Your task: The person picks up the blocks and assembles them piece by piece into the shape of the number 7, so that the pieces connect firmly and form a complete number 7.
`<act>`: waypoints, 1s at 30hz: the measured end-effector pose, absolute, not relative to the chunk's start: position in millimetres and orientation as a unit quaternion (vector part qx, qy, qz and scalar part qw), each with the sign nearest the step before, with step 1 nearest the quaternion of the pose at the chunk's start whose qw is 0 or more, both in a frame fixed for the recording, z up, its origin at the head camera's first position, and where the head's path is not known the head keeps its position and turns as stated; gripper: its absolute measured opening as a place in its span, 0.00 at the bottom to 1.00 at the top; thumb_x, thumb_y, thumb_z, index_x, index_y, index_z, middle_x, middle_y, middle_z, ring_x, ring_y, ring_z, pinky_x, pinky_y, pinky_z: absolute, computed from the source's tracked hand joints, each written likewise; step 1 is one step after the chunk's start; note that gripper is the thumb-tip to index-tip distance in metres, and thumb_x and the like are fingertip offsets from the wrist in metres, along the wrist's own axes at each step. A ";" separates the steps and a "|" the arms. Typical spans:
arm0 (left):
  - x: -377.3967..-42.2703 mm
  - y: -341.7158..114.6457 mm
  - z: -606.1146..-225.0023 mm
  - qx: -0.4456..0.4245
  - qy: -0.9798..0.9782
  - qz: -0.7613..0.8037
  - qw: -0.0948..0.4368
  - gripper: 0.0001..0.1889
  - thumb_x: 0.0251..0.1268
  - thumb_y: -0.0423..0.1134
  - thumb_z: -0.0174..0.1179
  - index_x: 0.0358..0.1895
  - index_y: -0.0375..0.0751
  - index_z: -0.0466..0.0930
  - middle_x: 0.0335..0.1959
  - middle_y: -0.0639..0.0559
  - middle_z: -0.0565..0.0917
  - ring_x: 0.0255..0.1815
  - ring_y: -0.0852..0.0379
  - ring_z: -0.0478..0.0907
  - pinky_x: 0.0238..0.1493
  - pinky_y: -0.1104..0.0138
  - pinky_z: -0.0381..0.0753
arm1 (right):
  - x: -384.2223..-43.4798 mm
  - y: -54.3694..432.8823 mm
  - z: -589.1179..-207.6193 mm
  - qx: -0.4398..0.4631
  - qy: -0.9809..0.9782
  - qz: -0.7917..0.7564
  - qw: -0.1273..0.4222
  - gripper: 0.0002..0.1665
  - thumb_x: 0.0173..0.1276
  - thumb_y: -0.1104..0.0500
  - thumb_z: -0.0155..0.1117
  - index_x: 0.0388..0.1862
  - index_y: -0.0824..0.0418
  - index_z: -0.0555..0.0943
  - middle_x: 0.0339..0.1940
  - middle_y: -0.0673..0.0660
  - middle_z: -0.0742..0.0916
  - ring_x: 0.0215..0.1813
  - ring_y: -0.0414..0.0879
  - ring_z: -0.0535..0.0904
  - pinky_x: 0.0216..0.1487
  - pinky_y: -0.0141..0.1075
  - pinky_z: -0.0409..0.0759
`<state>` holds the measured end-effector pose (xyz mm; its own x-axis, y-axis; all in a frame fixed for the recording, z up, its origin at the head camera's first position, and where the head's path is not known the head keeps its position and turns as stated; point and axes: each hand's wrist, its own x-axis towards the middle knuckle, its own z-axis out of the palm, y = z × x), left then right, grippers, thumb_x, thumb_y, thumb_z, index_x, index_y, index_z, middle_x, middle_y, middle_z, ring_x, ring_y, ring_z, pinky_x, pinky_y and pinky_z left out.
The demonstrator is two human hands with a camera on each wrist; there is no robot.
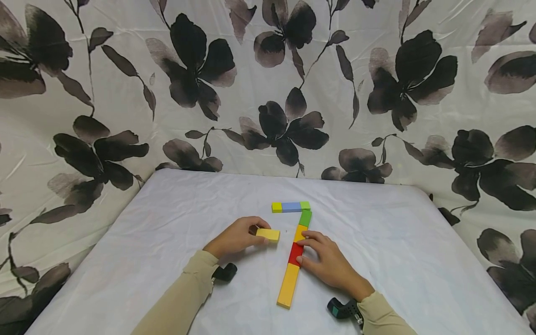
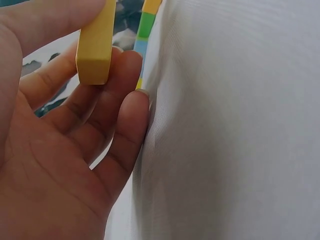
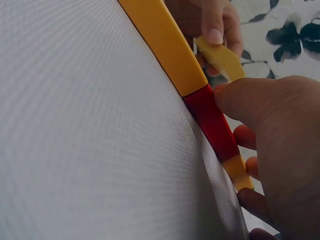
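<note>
My left hand (image 1: 240, 238) pinches a yellow block (image 1: 268, 235) between thumb and fingers, above the table and left of a row of blocks. In the left wrist view the same yellow block (image 2: 96, 47) shows one end towards the camera. My right hand (image 1: 331, 263) lies along the row's right side, its thumb at the red block (image 1: 295, 254) and fingertips at the orange block (image 1: 299, 233) beyond it. A long orange-yellow block (image 1: 288, 286) forms the near end. Farther up comes a green block (image 1: 305, 218). The right wrist view shows the thumb touching the red block (image 3: 212, 120).
At the row's far end, a light green block (image 1: 305, 205), a blue block (image 1: 291, 207) and a small yellow block (image 1: 277, 207) run leftward. A white cloth (image 1: 167, 209) covers the table. Behind it hangs a floral curtain (image 1: 335, 116).
</note>
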<state>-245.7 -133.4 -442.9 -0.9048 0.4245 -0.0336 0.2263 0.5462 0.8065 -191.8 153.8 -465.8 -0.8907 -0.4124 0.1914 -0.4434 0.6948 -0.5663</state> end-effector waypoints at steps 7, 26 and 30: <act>-247.3 -132.2 -443.9 0.164 0.876 0.445 0.094 0.14 0.60 0.41 0.72 0.48 0.53 0.83 0.46 0.58 0.81 0.45 0.54 0.75 0.51 0.59 0.76 | -191.9 154.8 -465.6 0.233 -0.920 0.314 0.025 0.23 0.68 0.42 0.69 0.59 0.45 0.82 0.70 0.46 0.74 0.72 0.49 0.66 0.68 0.55 0.65; -259.3 -131.8 -438.5 0.111 0.884 0.451 0.059 0.15 0.62 0.42 0.71 0.51 0.50 0.83 0.44 0.58 0.81 0.44 0.54 0.75 0.48 0.60 0.77 | -192.3 153.5 -466.6 0.231 -0.919 0.317 0.024 0.22 0.68 0.43 0.69 0.60 0.45 0.82 0.70 0.47 0.74 0.71 0.49 0.67 0.67 0.56 0.67; -266.5 -132.4 -437.3 0.104 0.889 0.443 0.052 0.15 0.62 0.41 0.71 0.51 0.50 0.84 0.43 0.57 0.81 0.43 0.54 0.75 0.47 0.60 0.76 | -192.9 153.4 -466.7 0.232 -0.921 0.313 0.025 0.22 0.68 0.43 0.69 0.60 0.45 0.82 0.70 0.47 0.74 0.71 0.49 0.67 0.67 0.56 0.67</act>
<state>-266.5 -132.4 -437.3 -0.9728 0.2318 0.0001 0.1397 0.5857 0.7984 -192.9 153.4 -466.7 -0.8909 -0.4120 0.1912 -0.4432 0.6962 -0.5648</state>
